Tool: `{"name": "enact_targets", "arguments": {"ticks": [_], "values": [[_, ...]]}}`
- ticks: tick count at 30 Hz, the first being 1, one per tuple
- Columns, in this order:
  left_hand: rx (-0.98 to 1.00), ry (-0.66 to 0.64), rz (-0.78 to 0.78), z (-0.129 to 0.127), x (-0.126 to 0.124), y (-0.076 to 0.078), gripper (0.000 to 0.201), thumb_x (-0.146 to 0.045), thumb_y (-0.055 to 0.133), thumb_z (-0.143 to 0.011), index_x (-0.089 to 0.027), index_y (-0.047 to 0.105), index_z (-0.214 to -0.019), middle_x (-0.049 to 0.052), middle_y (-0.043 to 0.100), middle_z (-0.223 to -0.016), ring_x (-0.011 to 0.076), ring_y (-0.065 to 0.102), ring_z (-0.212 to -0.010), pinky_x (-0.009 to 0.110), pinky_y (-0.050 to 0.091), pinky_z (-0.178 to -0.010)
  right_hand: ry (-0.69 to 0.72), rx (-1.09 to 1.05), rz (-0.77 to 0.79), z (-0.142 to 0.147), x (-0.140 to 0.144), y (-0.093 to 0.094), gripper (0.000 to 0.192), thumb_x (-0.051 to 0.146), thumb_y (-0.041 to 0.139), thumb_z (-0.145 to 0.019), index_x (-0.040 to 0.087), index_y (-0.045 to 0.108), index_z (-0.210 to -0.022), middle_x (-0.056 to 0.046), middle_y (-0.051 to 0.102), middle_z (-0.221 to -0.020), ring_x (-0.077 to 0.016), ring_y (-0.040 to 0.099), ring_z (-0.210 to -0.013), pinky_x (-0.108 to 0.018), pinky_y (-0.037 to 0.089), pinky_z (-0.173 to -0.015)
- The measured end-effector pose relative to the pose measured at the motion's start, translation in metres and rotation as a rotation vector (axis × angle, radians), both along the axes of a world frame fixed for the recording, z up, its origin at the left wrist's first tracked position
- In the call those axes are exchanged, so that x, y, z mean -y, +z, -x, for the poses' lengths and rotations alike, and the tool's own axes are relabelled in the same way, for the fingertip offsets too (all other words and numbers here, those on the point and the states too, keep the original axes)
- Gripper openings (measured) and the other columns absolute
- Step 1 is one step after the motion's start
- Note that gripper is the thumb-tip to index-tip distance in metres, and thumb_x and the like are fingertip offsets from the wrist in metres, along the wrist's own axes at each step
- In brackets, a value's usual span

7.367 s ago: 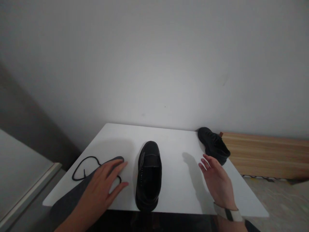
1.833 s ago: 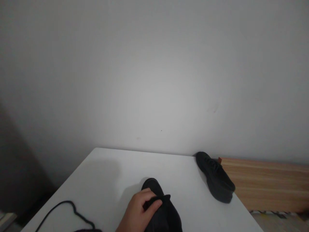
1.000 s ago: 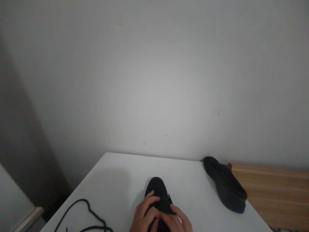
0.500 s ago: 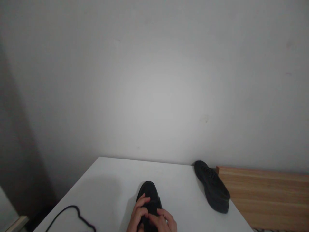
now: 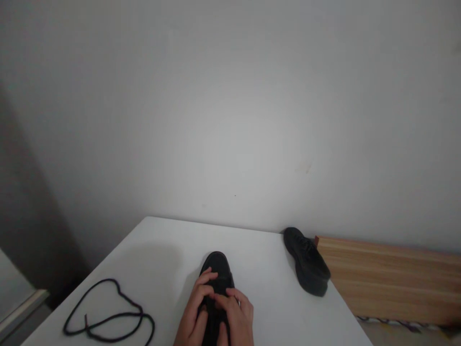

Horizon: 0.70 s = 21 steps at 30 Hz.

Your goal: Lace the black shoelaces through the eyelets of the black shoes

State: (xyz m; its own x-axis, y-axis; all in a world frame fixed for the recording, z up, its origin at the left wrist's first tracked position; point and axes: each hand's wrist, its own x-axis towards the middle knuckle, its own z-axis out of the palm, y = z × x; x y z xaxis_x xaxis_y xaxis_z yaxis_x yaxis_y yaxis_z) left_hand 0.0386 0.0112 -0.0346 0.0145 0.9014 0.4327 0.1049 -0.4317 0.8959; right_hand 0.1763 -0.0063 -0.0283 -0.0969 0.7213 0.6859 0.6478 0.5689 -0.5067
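Note:
A black shoe [image 5: 216, 262] lies on the white table, its rounded toe pointing away from me. My left hand [image 5: 197, 307] wraps over its left side, with bent fingers on the upper. From the right, my right hand [image 5: 236, 312] grips the same shoe, and its fingertips meet the left ones around the lacing area. Whether a lace end is pinched there is hidden by the fingers. To the left, a black shoelace [image 5: 120, 315] lies in loose loops and runs out of the bottom of the picture. The heel of the shoe is out of view.
A second black shoe [image 5: 308, 263], laced, stands at the table's right back edge. The white table [image 5: 262, 269] touches a grey-white wall [image 5: 230, 120]. A wooden board [image 5: 389, 278] is beyond the right edge. A pale ledge [image 5: 23, 310] juts in at the lower left.
The view has tipped downward, so everything sits higher and more of the shoelace shows. Both hands stay on the shoe, with only small shifts of the fingers.

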Motion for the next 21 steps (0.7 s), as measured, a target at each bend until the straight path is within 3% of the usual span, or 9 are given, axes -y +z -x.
{"name": "enact_targets", "arguments": {"ticks": [5,14,21], "values": [[-0.006,-0.019,-0.037,-0.002,0.001,-0.005,0.023,-0.021,0.041,-0.094,-0.023,0.061,-0.104,0.011,0.055,-0.141,0.0302,0.040,-0.141,0.060,0.028,-0.118,0.052,-0.093,0.055,0.001,0.006,0.002,0.033,0.025,0.042,-0.096,0.024,0.060,-0.123,-0.012,0.065,-0.119,-0.0300,0.057,-0.116,-0.047,0.051,-0.091],[-0.001,-0.052,-0.077,-0.002,0.001,-0.006,0.024,-0.022,0.035,-0.099,-0.025,0.058,-0.106,0.010,0.052,-0.141,0.0300,0.037,-0.142,0.064,0.027,-0.116,0.097,-0.117,0.088,-0.001,0.009,0.006,0.033,0.024,0.039,-0.098,0.025,0.058,-0.126,-0.008,0.066,-0.119,-0.0276,0.051,-0.122,-0.046,0.045,-0.099],[-0.018,-0.078,-0.030,0.001,0.002,-0.002,0.024,-0.023,0.034,-0.101,-0.024,0.058,-0.101,0.011,0.051,-0.143,0.0297,0.035,-0.145,0.060,0.029,-0.117,0.053,-0.120,0.085,-0.002,0.003,-0.007,0.033,0.037,0.038,-0.101,0.026,0.063,-0.120,-0.008,0.070,-0.109,-0.0293,0.055,-0.118,-0.046,0.047,-0.096]]}}
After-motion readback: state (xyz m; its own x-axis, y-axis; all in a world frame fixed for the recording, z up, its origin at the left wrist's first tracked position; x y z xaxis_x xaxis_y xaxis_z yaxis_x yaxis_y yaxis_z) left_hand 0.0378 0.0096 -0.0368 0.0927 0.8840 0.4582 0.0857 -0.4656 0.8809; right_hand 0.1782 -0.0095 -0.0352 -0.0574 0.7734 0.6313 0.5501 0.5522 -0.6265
